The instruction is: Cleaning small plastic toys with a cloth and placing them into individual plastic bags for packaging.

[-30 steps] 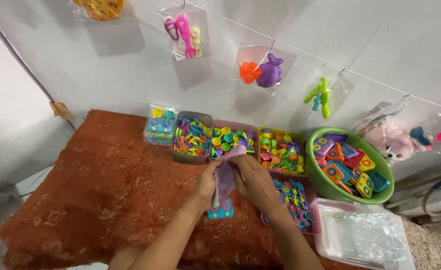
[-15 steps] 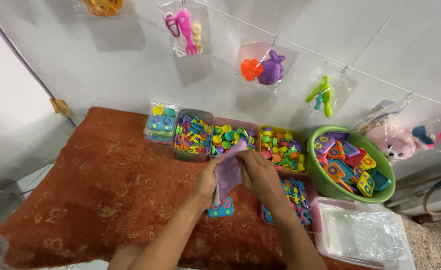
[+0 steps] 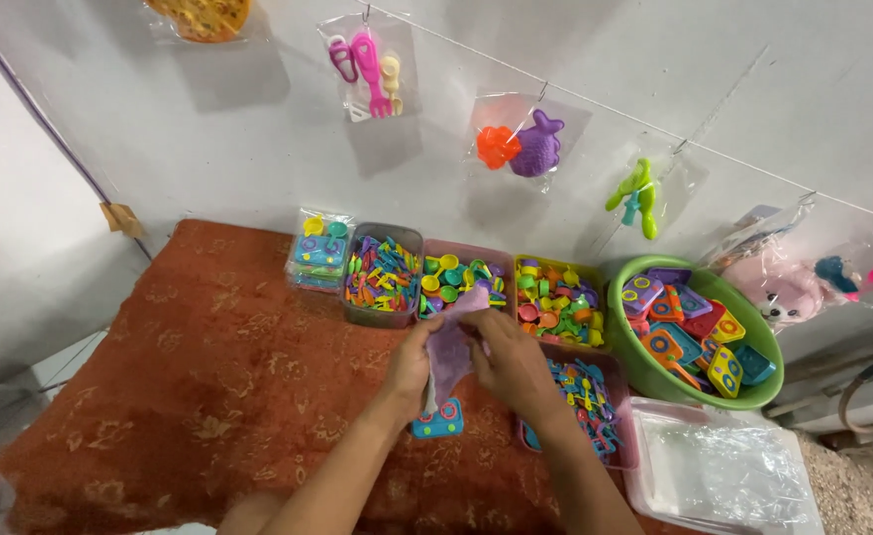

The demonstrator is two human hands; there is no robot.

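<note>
Purple and thin, a small plastic bag (image 3: 448, 347) sits between both hands in the head view, over the rust-orange patterned mat (image 3: 189, 376). The left hand (image 3: 409, 362) pinches one edge of the bag and the right hand (image 3: 512, 365) pinches the opposite edge, so the two hands are close together and both closed on it, with the bag's top corner rising toward the trays. Just below the hands a little blue toy with pink rings (image 3: 437, 418) lies on the mat, not touching either hand.

The step in hand looks like working the mouth of the bag apart so that toy pieces can go in. What that calls for is a firm thumb-and-finger grip on each side, then a free hand for the blue toy just beneath.

Along the back of the mat stand a grey tray of small coloured pieces (image 3: 383, 272), a pink tray of little cups (image 3: 463, 277) and a yellow tray of mixed bits (image 3: 558, 299). A second pink tray (image 3: 585, 401) sits just beside the right forearm. To the right a green bowl (image 3: 644, 372) holds larger flat toys, and a clear packet of finished toys (image 3: 317, 250) lies at the left end of the row. A white tray of clear bags (image 3: 723, 466) is near the bottom right corner. More filled packets hang on a wire across the wall.
</note>
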